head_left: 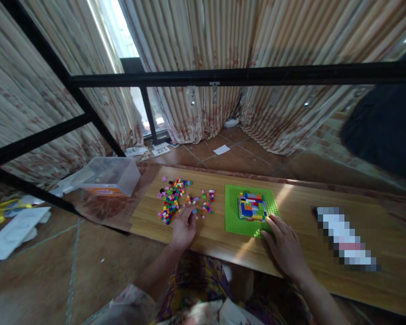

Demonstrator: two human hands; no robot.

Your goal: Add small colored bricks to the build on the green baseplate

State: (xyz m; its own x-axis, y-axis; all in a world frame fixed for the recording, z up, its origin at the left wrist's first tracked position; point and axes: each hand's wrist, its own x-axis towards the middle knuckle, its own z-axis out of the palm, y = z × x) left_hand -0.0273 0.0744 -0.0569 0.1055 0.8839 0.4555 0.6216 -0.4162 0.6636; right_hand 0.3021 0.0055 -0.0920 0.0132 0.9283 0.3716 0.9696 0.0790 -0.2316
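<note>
My left hand point(183, 229) is over the left part of the wooden table, fingers bent together at the near edge of the loose toy bricks point(173, 198). A small light-blue brick point(194, 211) shows at its fingertips; whether they grip it is unclear. A few more bricks point(208, 206) lie just beyond this hand. On the green studded baseplate point(233, 221) stands a low, multicoloured brick build point(252, 206), roughly square. My right hand point(286, 243) rests at the plate's near right corner, thumb and fingers apart. Its fingertips reach the build's near right corner.
The long wooden table point(301, 203) carries a pixelated flat object point(347, 239) at right. A clear plastic box point(117, 174) sits beyond the table's left end. A black metal frame point(223, 76) crosses in front of the curtains point(196, 45). Paper point(221, 149) lies on the tiled floor.
</note>
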